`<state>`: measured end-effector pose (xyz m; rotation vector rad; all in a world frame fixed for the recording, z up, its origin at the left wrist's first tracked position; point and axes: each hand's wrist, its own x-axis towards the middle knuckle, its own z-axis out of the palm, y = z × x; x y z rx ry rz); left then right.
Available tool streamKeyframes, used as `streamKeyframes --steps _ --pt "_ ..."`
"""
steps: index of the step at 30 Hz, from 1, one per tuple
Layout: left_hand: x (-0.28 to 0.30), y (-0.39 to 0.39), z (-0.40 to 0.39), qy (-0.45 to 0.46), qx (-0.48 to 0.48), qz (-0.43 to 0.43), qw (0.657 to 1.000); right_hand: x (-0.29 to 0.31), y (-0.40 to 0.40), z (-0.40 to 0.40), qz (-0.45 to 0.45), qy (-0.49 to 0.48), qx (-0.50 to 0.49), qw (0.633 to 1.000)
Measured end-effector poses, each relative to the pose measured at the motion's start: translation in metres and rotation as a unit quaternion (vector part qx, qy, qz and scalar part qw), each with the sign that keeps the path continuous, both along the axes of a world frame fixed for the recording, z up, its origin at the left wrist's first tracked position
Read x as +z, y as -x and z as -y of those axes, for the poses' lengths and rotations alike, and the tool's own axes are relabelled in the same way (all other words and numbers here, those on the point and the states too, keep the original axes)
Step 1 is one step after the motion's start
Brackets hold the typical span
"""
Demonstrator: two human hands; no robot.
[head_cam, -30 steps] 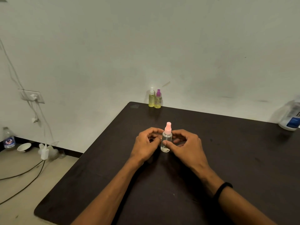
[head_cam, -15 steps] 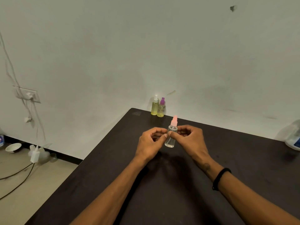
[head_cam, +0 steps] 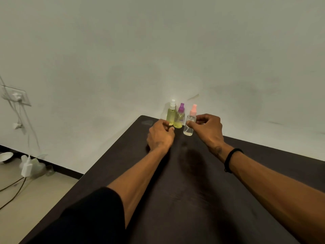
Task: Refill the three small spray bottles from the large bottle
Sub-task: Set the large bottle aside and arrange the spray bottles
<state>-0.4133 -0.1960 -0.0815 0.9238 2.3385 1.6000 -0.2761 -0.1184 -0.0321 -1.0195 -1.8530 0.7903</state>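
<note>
Three small spray bottles stand in a row at the far corner of the dark table [head_cam: 175, 199], close to the wall. The white-capped bottle [head_cam: 171, 113] and the purple-capped bottle [head_cam: 179, 118] hold yellow liquid. The pink-capped bottle [head_cam: 189, 126] looks clear with a little liquid at its bottom. My right hand [head_cam: 208, 129] pinches it at the shoulder with thumb and fingers. My left hand [head_cam: 160, 135] sits just in front of the white-capped bottle with loosely curled fingers that hold nothing. The large bottle is out of view.
The wall rises right behind the bottles. The table's left edge runs diagonally, with the floor below it. Down there lie a white charger [head_cam: 26, 166], cables and a bowl [head_cam: 5, 156]. A wall socket [head_cam: 15, 95] is at the left.
The pink-capped bottle went from the table's middle to the far corner beside the other two. My left hand let go of it. The view tilted, and the large bottle left the frame.
</note>
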Motion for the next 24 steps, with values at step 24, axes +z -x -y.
streamKeyframes --steps 24 --pt "-0.012 0.062 -0.064 0.029 -0.032 -0.048 0.998 -0.027 0.040 -0.048 0.028 -0.033 -0.047 0.998"
